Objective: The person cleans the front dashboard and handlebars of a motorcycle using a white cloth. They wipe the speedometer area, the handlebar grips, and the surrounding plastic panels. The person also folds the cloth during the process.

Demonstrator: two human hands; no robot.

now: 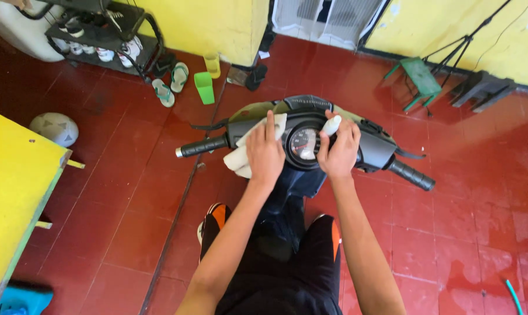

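**Cloth and bottle at the scooter's speedometer**

Taking the round speedometer [304, 144] as the landmark: far to its left stands a yellow table [13, 192], cut off by the frame edge, with a pale ball [54, 128] on the red tiled floor [129, 192] just beyond it. Up and to the left of the dial are a shoe rack [100, 35], a pair of green sandals [170, 84] and two plastic cups [207, 79], set back by the wall.

Just left of the dial, the left hand [265, 153] lies flat, fingers extended, pressing a white cloth [240, 154] against the handlebar cover; flat is how a cloth gets held to wipe a panel. The left grip [202, 146] juts out beyond it.

Just right of the dial, the right hand [338, 153] is closed around a small white bottle [331, 125], its tip tilted toward the glass, seemingly to aim at it. Most of the bottle is hidden in the fist, so its kind is unclear. The right grip [413, 175] extends lower right.

Up and to the right sits a green stool [420, 79]. At the bottom right corner a green hose [513, 296] is cut off.
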